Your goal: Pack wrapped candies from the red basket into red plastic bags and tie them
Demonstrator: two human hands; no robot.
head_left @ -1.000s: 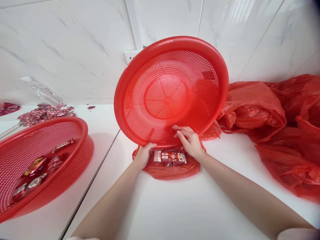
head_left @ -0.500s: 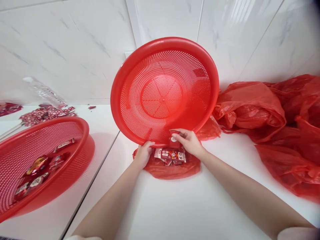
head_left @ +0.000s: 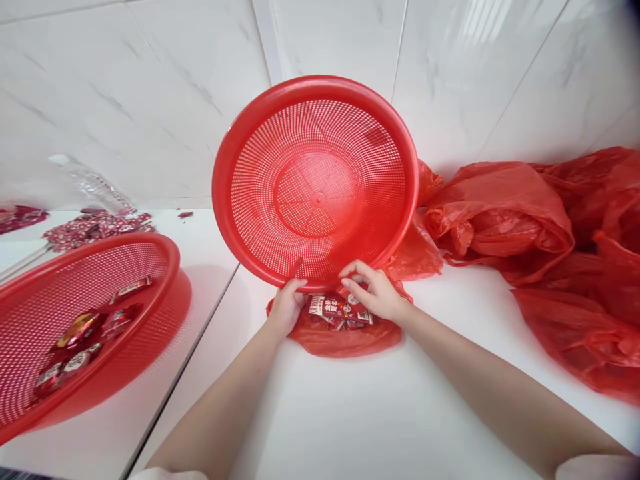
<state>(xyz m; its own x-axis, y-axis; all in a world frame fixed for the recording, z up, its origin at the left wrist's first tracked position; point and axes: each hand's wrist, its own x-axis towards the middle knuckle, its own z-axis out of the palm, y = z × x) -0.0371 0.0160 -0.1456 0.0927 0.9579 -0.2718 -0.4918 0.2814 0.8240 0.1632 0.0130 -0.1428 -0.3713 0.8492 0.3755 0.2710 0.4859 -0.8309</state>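
Note:
A round red mesh basket [head_left: 320,193] is tipped up with its open side facing me. My left hand [head_left: 289,308] grips its lower rim, thumb over the edge. Just right of it, my right hand [head_left: 373,290] has its fingers apart over a red plastic bag [head_left: 345,341] and holds nothing. Inside the open bag lie small red packets, among them a printed packet [head_left: 333,308] on top; another sits just under my right fingers.
At the left stands a second red basket [head_left: 173,280] with several wrapped pieces. Behind it are patterned wrappers [head_left: 95,229] and a clear plastic bottle [head_left: 100,189]. Crumpled red bags [head_left: 505,207] lie at the right, against the tiled wall.
My right hand has let go of a small red packet, which is now in the bag, and its fingers have spread. The tipped basket has shifted slightly left.

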